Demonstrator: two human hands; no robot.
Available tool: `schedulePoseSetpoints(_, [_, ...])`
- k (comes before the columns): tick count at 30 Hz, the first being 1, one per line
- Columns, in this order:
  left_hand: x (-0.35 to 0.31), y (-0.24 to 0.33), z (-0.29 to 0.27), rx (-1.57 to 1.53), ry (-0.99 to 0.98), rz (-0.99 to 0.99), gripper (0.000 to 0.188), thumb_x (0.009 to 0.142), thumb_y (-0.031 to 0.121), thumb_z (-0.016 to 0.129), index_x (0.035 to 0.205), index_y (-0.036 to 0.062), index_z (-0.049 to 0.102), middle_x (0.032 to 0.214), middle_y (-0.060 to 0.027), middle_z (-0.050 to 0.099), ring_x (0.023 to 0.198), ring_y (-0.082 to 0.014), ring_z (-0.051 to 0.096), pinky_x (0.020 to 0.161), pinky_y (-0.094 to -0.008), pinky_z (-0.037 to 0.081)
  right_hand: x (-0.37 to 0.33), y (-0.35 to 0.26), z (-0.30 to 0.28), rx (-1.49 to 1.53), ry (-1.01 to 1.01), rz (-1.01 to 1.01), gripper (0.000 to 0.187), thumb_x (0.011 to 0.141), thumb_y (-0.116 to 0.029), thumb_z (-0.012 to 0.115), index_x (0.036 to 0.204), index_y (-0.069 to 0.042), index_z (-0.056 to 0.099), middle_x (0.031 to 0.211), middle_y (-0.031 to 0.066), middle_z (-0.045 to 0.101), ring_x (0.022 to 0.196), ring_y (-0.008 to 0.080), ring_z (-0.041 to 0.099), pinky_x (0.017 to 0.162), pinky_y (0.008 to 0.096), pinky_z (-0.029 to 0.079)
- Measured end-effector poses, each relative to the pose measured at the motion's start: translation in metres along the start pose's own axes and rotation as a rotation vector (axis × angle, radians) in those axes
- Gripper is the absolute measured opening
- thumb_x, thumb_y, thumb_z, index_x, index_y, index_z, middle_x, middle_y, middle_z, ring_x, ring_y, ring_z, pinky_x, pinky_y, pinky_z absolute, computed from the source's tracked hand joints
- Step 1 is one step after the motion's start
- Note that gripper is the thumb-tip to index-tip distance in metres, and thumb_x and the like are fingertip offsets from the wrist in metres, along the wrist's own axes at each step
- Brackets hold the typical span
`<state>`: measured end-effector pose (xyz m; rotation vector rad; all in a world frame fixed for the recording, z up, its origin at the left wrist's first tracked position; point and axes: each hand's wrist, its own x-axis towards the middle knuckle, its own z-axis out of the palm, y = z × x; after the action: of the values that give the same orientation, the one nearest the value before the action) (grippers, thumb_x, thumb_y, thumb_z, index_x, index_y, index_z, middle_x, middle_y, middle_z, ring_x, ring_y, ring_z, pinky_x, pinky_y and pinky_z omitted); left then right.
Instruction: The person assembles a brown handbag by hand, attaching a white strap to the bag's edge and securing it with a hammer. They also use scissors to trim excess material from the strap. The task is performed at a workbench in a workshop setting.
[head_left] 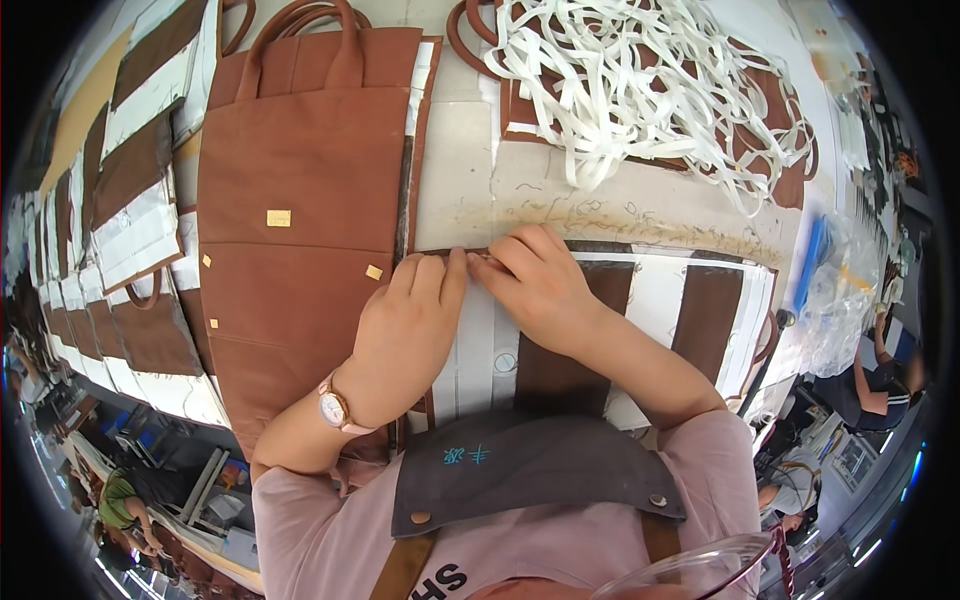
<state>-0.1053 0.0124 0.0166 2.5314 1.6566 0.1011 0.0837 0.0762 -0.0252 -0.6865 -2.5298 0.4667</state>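
Note:
A flat bag panel (655,300) with brown, white and grey bands lies in front of me, its dark far edge running under my fingers. My left hand (408,305), with a watch on its wrist, is closed and pinches that edge near its left corner. Close beside it, fingertips almost touching, my right hand (540,285) is closed on the same edge. Whatever lies between the fingertips is too small to make out. Just left of my hands is a reddish-brown handbag (300,180) with looped handles and small yellow tabs, lying flat.
A tangled heap of white tape (640,80) covers another brown bag piece (790,185) at the far right. Stacked brown-and-white panels (140,210) line the left side. A clear plastic bag (845,300) sits at the right edge. Other people work at lower left and right.

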Motion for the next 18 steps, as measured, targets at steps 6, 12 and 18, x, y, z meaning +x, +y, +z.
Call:
schedulePoseSetpoints(6, [-0.002,0.004,-0.002,-0.096,-0.057,-0.047,0.054,0.078,0.001,0.06,0.131,-0.0039,0.057,0.102,-0.01,0.054,0.099,-0.0237,0.058,0.073,-0.0281,0.055,0.0,-0.003,0.001,-0.023,0.002,0.033,0.024,0.076,-0.008,0.066,0.097,0.001,0.071,0.089,0.0061,0.052,0.089,0.0248,0.05,0.081,0.0365,0.046])
schedulePoseSetpoints(12, [-0.005,0.002,-0.008,-0.18,-0.091,-0.069,0.058,0.075,-0.004,0.059,0.133,-0.0051,0.056,0.105,-0.0118,0.054,0.1,-0.0267,0.058,0.076,-0.0302,0.056,-0.003,-0.004,0.005,0.019,0.014,0.091,0.029,0.076,-0.009,0.065,0.103,-0.001,0.071,0.093,0.0064,0.053,0.093,0.0254,0.05,0.084,0.038,0.045])
schedulePoseSetpoints(18, [-0.006,0.001,-0.007,-0.203,-0.082,-0.068,0.056,0.074,-0.005,0.06,0.13,-0.0043,0.057,0.109,-0.0128,0.056,0.1,-0.0278,0.058,0.076,-0.0307,0.056,-0.006,-0.006,0.007,-0.027,-0.013,0.092,0.032,0.077,-0.009,0.064,0.107,-0.002,0.07,0.096,0.006,0.054,0.094,0.0263,0.051,0.084,0.0388,0.044])
